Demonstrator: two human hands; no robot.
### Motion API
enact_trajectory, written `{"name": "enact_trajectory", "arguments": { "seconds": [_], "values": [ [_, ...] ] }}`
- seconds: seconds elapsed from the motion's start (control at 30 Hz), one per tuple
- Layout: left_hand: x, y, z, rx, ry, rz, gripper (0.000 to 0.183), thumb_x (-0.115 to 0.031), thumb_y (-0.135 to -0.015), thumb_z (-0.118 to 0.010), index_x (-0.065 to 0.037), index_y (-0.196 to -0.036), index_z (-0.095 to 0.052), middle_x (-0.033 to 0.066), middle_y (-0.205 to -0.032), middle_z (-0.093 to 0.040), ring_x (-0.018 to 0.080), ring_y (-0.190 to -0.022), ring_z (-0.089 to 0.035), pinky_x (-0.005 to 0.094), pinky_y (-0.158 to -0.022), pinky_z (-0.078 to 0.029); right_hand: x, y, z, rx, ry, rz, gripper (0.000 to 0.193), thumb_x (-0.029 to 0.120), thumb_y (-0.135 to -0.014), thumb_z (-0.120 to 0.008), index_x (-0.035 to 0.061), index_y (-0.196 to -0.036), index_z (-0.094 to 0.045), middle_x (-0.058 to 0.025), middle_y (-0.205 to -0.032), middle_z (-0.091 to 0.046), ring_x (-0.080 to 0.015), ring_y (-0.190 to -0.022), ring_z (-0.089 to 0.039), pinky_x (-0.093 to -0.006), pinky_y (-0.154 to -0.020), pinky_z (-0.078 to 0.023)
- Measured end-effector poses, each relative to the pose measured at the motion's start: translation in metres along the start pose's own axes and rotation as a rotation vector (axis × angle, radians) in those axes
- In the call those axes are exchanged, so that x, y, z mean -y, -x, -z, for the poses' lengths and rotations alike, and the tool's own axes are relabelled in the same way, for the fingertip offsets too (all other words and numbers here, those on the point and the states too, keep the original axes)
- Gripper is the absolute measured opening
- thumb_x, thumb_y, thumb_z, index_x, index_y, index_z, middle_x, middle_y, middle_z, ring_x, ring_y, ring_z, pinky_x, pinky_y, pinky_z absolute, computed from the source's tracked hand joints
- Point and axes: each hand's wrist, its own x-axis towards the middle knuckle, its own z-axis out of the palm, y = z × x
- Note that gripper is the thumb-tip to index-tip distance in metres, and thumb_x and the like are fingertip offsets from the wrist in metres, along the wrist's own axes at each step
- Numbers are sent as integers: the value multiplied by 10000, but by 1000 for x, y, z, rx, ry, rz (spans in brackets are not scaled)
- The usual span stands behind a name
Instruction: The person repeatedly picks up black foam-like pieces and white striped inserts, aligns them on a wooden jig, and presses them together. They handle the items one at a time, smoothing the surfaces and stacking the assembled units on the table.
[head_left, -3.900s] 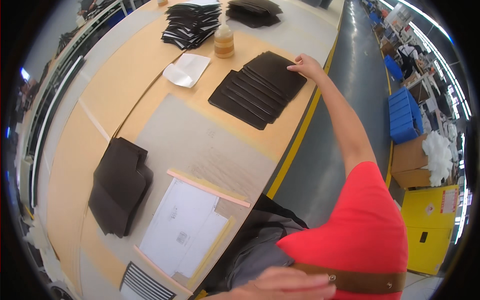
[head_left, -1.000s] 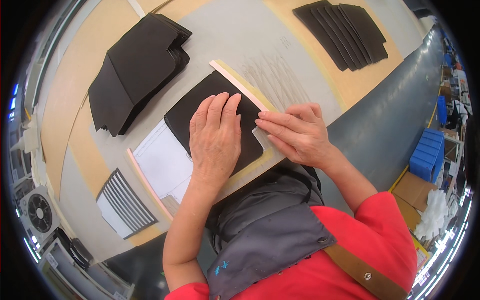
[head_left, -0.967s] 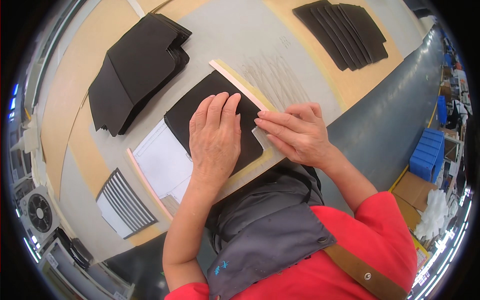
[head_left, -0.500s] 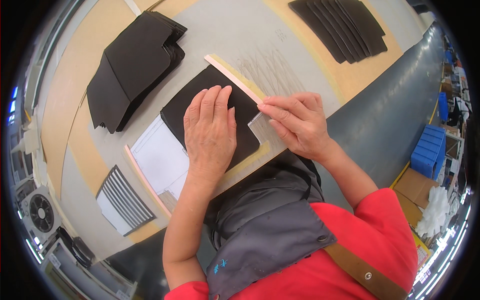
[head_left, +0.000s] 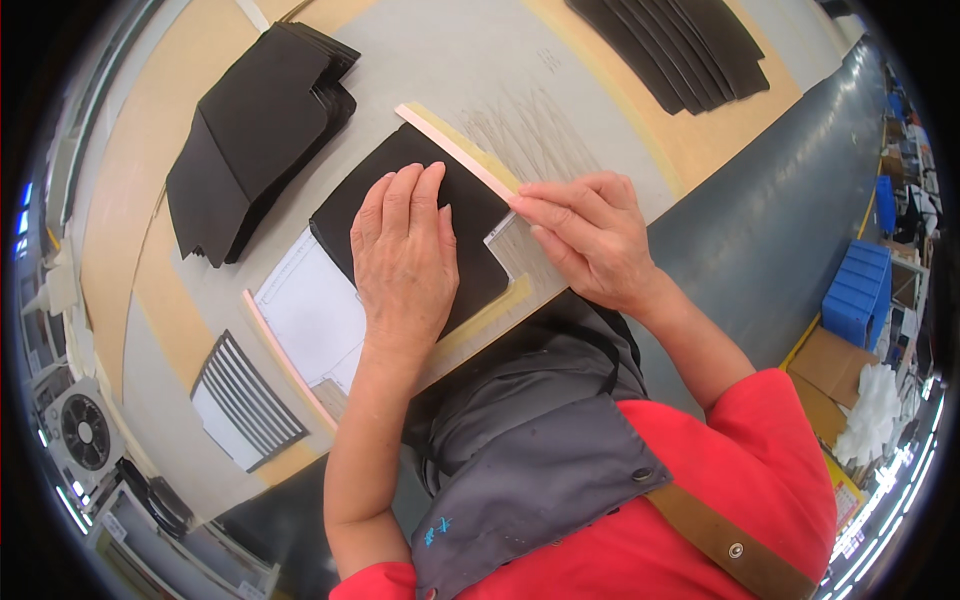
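Observation:
A black sheet [head_left: 455,245] of smooth, leather-like material lies on a white printed paper template [head_left: 318,290] on the table. My left hand [head_left: 405,265] rests palm down on the sheet, its fingers stretched out together toward the far side. At the sheet's right corner my right hand [head_left: 595,240] is closed in a pinch, thumb against fingers, beside the near end of a pale pink strip [head_left: 450,145]. Whatever the pinch holds is hidden by the fingertips. Another pink strip [head_left: 285,350] borders the template on the left.
A stack of folded-looking black sheets [head_left: 255,130] stands at the far left. Several overlapping black pieces [head_left: 680,45] lie at the far right. A piece with black and white stripes [head_left: 250,400] is at the near left. Beyond the table's right edge is grey floor [head_left: 740,190] with a blue crate [head_left: 857,295].
The whole view has shifted slightly. Both hands stay at nearly the same spots on the black sheet, the left flat and the right pinched.

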Motion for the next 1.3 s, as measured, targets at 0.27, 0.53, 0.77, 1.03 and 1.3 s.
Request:
{"name": "enact_trajectory", "arguments": {
  "seconds": [0.27,0.53,0.77,1.03,1.3],
  "values": [
    [-2,0,1,10,-3,10,395,-89,-969,-627,-74,-1362,-595,91,-1342,-596,300,-1269,-546,419,-1081,-424,-2,0,-1,-2,1,-2,293,149,-849,-753,171,-1140,-772,80,-1173,-703,-167,-951,-574,-336,-860,-394],
    [-2,2,1,15,9,16,401,-90,-970,-626,-71,-1369,-592,94,-1347,-596,309,-1273,-543,425,-1081,-422,2,-1,2,65,41,82,326,234,-843,-762,175,-1164,-772,106,-1260,-680,-159,-1012,-549,-343,-919,-380],
    [-1,0,0,8,12,13,399,-89,-973,-621,-67,-1371,-589,93,-1354,-590,309,-1280,-539,424,-1083,-422,4,-2,2,98,106,79,341,248,-843,-761,173,-1176,-763,89,-1322,-641,-163,-1033,-546,-344,-927,-378],
    [0,1,-2,0,6,-3,408,-80,-971,-616,-64,-1377,-579,95,-1354,-586,310,-1293,-531,426,-1090,-418,0,0,3,96,-32,-25,318,227,-899,-720,145,-1205,-750,36,-1300,-659,-190,-1059,-555,-356,-920,-407],
    [1,1,-2,-3,3,-3,409,-93,-973,-616,-75,-1380,-574,99,-1363,-582,316,-1290,-532,429,-1092,-422,1,-18,22,80,-432,-245,268,157,-988,-642,88,-1231,-731,-43,-1278,-682,-286,-1119,-544,-382,-1021,-432]
  ]
}}
